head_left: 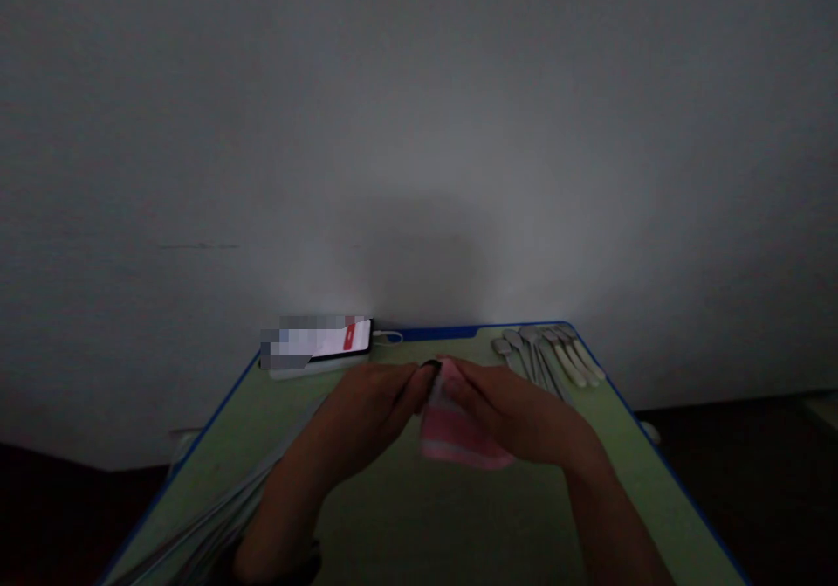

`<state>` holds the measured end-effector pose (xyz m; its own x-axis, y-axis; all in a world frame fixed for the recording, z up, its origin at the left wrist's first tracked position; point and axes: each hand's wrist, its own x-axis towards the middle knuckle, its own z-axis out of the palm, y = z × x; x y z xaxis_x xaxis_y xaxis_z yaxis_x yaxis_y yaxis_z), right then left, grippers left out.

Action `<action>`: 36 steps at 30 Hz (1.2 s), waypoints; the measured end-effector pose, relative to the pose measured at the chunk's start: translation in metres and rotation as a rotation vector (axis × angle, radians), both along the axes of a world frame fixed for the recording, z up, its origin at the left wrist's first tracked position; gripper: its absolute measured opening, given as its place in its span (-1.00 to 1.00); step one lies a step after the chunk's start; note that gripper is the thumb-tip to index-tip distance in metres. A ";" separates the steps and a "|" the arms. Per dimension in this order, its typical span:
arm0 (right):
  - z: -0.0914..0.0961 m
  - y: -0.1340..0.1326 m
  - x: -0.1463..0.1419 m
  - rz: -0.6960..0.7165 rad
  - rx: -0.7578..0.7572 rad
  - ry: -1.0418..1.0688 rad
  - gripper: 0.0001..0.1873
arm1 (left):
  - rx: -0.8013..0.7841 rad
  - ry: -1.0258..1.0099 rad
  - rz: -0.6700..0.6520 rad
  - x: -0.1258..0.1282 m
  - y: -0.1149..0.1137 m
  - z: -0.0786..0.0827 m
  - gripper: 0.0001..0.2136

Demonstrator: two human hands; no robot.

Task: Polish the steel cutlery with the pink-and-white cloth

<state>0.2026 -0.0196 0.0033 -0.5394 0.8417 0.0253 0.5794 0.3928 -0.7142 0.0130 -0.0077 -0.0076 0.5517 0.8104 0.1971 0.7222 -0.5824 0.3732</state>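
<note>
Both of my hands meet over the middle of a green table (393, 516). My left hand (373, 407) is closed, its fingertips pinching a small dark thing (430, 365) that I cannot make out. My right hand (504, 407) is closed on a pink and white striped cloth (451, 437), which hangs down under its fingers. The dark thing sits right at the cloth's top edge, between the two hands.
Several spoons (546, 355) lie in a row at the table's far right corner. A phone (320, 341) with a lit screen lies at the far left edge, a white cable plugged in. Long grey strips (216, 516) lie along the left side. A pale wall stands behind.
</note>
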 end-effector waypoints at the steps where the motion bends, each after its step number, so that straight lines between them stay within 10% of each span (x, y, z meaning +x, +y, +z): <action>1: -0.001 0.002 0.000 0.004 0.015 -0.030 -0.57 | -0.008 -0.007 -0.006 0.000 0.000 0.000 -0.64; 16: -0.016 0.009 -0.008 -0.089 0.112 -0.105 -0.67 | -0.038 0.010 0.026 -0.009 0.014 -0.017 -0.61; 36: -0.033 0.030 0.032 -0.056 0.031 -0.324 -0.66 | 0.004 -0.084 0.500 -0.076 0.022 -0.002 -0.59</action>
<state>0.2343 0.0100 -0.0302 -0.4762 0.8720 -0.1138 0.7960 0.3724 -0.4771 -0.0630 0.0144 -0.0096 0.0786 0.9706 0.2276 0.8806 -0.1746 0.4405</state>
